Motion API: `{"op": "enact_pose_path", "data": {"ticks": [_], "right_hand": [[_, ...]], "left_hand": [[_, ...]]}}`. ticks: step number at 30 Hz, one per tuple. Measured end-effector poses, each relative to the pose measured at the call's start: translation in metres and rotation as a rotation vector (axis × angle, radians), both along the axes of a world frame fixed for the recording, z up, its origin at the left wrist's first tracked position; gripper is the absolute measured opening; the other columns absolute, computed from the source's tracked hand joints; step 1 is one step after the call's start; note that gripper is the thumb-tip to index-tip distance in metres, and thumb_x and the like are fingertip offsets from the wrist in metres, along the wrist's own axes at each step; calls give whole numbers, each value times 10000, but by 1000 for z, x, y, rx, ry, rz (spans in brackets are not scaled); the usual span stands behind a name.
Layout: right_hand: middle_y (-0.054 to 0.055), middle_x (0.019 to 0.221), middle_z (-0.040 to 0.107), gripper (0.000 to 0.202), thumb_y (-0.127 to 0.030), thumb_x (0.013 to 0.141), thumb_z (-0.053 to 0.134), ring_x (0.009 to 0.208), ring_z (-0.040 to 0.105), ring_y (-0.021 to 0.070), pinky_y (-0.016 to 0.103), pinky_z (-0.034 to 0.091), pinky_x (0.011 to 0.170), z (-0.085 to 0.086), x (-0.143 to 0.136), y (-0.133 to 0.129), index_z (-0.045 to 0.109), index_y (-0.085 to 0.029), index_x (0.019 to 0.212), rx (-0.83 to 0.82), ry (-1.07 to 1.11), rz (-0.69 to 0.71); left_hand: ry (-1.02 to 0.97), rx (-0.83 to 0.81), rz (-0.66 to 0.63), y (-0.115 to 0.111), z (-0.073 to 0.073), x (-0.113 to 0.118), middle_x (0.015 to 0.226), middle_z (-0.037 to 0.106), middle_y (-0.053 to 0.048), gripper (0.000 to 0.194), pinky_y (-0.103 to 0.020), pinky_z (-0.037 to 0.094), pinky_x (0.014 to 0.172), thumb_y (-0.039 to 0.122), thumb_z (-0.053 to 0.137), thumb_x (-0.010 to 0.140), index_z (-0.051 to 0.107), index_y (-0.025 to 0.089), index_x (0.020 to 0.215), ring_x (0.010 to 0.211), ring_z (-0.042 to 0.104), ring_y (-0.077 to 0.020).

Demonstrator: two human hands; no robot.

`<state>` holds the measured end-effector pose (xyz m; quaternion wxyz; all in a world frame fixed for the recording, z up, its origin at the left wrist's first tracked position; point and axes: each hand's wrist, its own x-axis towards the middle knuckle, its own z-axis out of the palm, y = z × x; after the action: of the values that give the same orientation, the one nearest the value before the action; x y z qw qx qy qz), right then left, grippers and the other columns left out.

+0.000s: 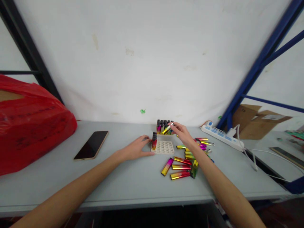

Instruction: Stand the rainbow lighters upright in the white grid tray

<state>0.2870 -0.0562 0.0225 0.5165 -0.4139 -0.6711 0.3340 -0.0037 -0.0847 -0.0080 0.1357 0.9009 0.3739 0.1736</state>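
Observation:
My right hand (180, 129) grips a yellow and silver lighter (167, 128), tilted, above the far end of a white tray with round holes (166, 147). Spread around the tray's left edge is my left hand (140, 147), its thumb and fingers apart. A short row of red and yellow lighters (154, 142) stands upright along the tray's left side. Behind it, a second holder (165, 135) is packed with upright lighters with black tops. Loose lighters (181, 167) in red, yellow, purple and green lie to the right, some partly hidden by my right forearm.
A dark-screened phone (92, 145) lies on the grey table (118, 186) at left, near a big red plastic bag (35, 123). A white power strip (223, 135) with cables and a cardboard box (251, 122) are at right. The wall stands behind.

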Motion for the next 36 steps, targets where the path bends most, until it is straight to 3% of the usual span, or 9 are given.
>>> {"op": "enact_pose_path", "data": {"ticks": [3,8,13,16,19,22,26,32,36], "right_hand": [[70,1075,734,487,-661,833,703,944,682,218,350,591,815,-2,-9,-4,686,-224,1046,-81,148,131],[51,919,745,499,-642,825,735,888,702,208,379,596,843,-4,-17,-11,631,-222,1074,-205,216,226],[22,879,665,482,-654,826,712,804,645,163,295,574,728,-5,-26,-17,646,-191,939,-231,121,233],[-23,790,578,502,-703,855,637,602,532,111,257,516,567,-6,-32,-20,602,-211,951,-261,155,252],[-85,642,424,522,-754,881,556,444,281,74,206,292,408,-7,-35,-22,551,-240,972,-366,169,221],[-100,557,257,603,-827,864,481,444,165,75,215,156,417,-5,-37,-24,486,-230,778,-461,161,154],[-85,514,207,628,-789,882,448,448,143,77,244,132,426,-4,-43,-27,310,-247,596,-445,116,66],[-67,502,243,488,-574,943,401,434,179,90,253,174,414,-8,-52,-32,293,-257,589,-374,27,25],[-52,474,300,588,-703,926,375,432,269,101,263,220,434,-9,-52,-30,353,-251,551,-304,-49,-21]], "left_hand": [[-17,-3,1,-1,1,0,1430,553,-161,713,-419,408,1174,723,617,888,584,185,1355,1326,548,-317],[-30,-12,-7,-2,2,1,1433,549,-167,708,-433,410,1174,709,625,889,581,181,1358,1330,549,-325],[-35,-23,-2,-2,1,1,1443,540,-156,716,-436,408,1180,720,621,886,578,193,1369,1337,543,-321],[-39,-12,-1,-1,1,1,1434,551,-157,715,-435,412,1176,724,619,883,586,191,1359,1334,547,-326],[-40,-10,-2,-1,1,1,1429,557,-157,707,-424,410,1176,716,624,884,589,186,1350,1330,549,-324],[-36,-9,-12,-1,1,1,1427,562,-145,696,-421,413,1171,715,620,889,583,199,1354,1323,552,-319],[-32,-19,-4,0,-1,0,1440,545,-148,719,-418,400,1185,722,617,888,571,192,1373,1342,536,-318],[-39,-31,-4,0,-1,0,1450,530,-153,723,-429,390,1195,705,634,889,559,194,1395,1348,531,-313],[-49,-19,-4,-1,0,0,1438,547,-152,708,-437,410,1179,707,635,886,575,198,1375,1328,545,-320]]}}
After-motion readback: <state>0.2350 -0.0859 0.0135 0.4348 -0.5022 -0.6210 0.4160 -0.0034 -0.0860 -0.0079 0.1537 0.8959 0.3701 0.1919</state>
